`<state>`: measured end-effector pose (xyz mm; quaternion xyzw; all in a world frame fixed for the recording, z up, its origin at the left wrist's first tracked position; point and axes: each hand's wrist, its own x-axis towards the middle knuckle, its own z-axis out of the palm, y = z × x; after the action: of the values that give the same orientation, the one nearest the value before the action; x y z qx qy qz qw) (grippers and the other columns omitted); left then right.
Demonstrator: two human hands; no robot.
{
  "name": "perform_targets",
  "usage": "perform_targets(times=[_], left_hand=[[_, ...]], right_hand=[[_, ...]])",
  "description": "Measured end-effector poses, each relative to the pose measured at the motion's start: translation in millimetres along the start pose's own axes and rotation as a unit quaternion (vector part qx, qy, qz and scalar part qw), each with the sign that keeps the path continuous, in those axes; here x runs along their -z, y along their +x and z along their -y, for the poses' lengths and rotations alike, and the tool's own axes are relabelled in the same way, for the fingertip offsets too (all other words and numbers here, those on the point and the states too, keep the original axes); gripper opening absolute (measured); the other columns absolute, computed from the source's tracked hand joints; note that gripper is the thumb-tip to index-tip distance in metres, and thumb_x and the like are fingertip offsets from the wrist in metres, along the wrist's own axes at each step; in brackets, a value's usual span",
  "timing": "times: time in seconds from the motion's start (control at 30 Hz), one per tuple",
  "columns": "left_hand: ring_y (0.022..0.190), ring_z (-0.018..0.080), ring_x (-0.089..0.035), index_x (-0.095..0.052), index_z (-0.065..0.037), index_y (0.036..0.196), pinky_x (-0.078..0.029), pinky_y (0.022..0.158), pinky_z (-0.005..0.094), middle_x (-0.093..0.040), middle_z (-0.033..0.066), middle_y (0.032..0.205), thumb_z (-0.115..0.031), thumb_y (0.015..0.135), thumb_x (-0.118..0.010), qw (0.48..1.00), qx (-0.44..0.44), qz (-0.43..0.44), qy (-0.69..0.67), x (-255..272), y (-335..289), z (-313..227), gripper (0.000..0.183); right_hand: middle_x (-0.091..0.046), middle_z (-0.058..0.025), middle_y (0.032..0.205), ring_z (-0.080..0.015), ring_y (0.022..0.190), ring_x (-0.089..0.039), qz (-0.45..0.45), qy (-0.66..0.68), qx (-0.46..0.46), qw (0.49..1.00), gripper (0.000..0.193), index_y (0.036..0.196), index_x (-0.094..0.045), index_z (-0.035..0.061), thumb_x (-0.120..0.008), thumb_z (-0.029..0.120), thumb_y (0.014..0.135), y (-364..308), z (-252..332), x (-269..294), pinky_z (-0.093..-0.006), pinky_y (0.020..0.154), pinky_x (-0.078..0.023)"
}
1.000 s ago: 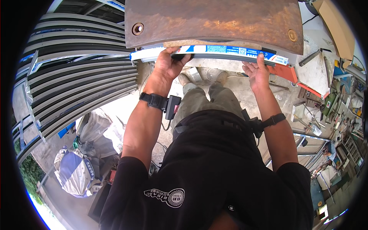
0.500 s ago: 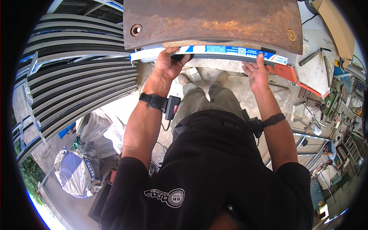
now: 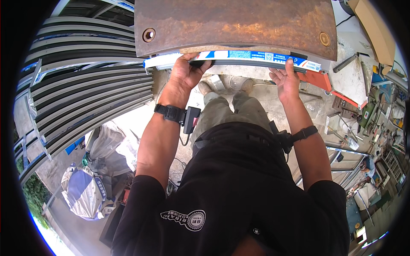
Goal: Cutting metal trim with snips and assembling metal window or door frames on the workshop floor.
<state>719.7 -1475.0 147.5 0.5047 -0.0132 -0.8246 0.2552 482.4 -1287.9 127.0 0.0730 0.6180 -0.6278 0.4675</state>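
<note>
Bar (image 3: 234, 54) in blue-and-white wrapping, in the head view, a little past 12 o'clock, just below a rusty plate (image 3: 230, 23); cannot tell whether touching. Along the near side, a dark strip (image 3: 247, 63). At 11 o'clock, left hand (image 3: 184, 74) closed over the bar, thumb by the dark strip. At 2 o'clock, right hand (image 3: 288, 81) with thumb up against the dark strip, other fingers half curled below; cannot tell whether really gripping.

For a good hold, best to support near both ends, press evenly with both thumbs and avoid any twist. Better to judge straightness by touch, given the likely lens bend.

Long axis crosswise, roughly from 9 to 3 o'clock: one end toward a stack of rails (image 3: 94, 87), the other above a red metal piece (image 3: 317, 80). Printed face toward the camera. Dark strip shorter, nearly parallel, right end dipping slightly toward 4 o'clock.
</note>
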Motion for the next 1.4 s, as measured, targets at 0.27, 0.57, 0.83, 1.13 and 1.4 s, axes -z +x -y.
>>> perform_targets(times=[0.27, 0.57, 0.83, 1.13, 1.4], left_hand=[[0.108, 0.0426, -0.049, -0.044, 0.01, 0.105, -0.05, 0.092, 0.0446, -0.044, 0.0284, 0.118, -0.005, 0.084, -0.054, 1.0, -0.017, 0.021, -0.009, 4, 2, 2, 0.028], [0.108, 0.0416, -0.049, -0.044, 0.009, 0.107, -0.051, 0.09, 0.0443, -0.046, 0.0275, 0.118, -0.005, 0.083, -0.055, 0.999, -0.026, 0.029, 0.006, 3, 2, 2, 0.03], [0.108, 0.0386, -0.05, -0.048, 0.005, 0.104, -0.051, 0.09, 0.0433, -0.047, 0.0256, 0.116, -0.006, 0.083, -0.057, 0.999, -0.043, 0.023, 0.002, 0, -1, 6, 0.026], [0.105, 0.0293, -0.052, -0.053, 0.0, 0.1, -0.05, 0.091, 0.039, -0.052, 0.0134, 0.111, -0.008, 0.083, -0.062, 0.994, -0.097, 0.039, 0.007, 0, -4, 19, 0.021], [0.099, 0.0249, -0.057, -0.053, -0.001, 0.101, -0.054, 0.086, 0.0375, -0.055, 0.011, 0.103, -0.003, 0.083, -0.061, 0.993, -0.112, 0.026, -0.02, 7, 1, 23, 0.02]], right_hand=[[-0.06, -0.0088, 0.102, -0.025, 0.096, -0.059, 0.004, -0.001, 0.003, 1.0, 0.062, 0.112, -0.052, 0.0069, -0.065, 0.056, 0.077, -1, 1, -2, -0.0375, 0.081, -0.046], [-0.06, -0.0106, 0.101, -0.025, 0.09, -0.061, 0.0, 0.018, 0.005, 1.0, 0.062, 0.116, -0.045, 0.0051, -0.067, 0.05, 0.078, -1, 2, -2, -0.038, 0.077, -0.049], [-0.059, -0.0116, 0.101, -0.0269, 0.093, -0.06, 0.016, 0.037, -0.002, 0.999, 0.063, 0.118, -0.042, 0.0045, -0.066, 0.048, 0.08, 5, -1, 1, -0.0385, 0.078, -0.049], [-0.056, -0.0133, 0.109, -0.0278, 0.097, -0.057, -0.002, 0.065, -0.015, 0.998, 0.062, 0.121, -0.039, 0.0058, -0.066, 0.045, 0.081, 7, -2, -1, -0.0407, 0.083, -0.047], [-0.055, -0.0092, 0.111, -0.0264, 0.105, -0.052, 0.063, 0.119, -0.035, 0.99, 0.049, 0.116, -0.049, 0.0078, -0.068, 0.037, 0.082, 4, -2, -7, -0.0414, 0.087, -0.044]])
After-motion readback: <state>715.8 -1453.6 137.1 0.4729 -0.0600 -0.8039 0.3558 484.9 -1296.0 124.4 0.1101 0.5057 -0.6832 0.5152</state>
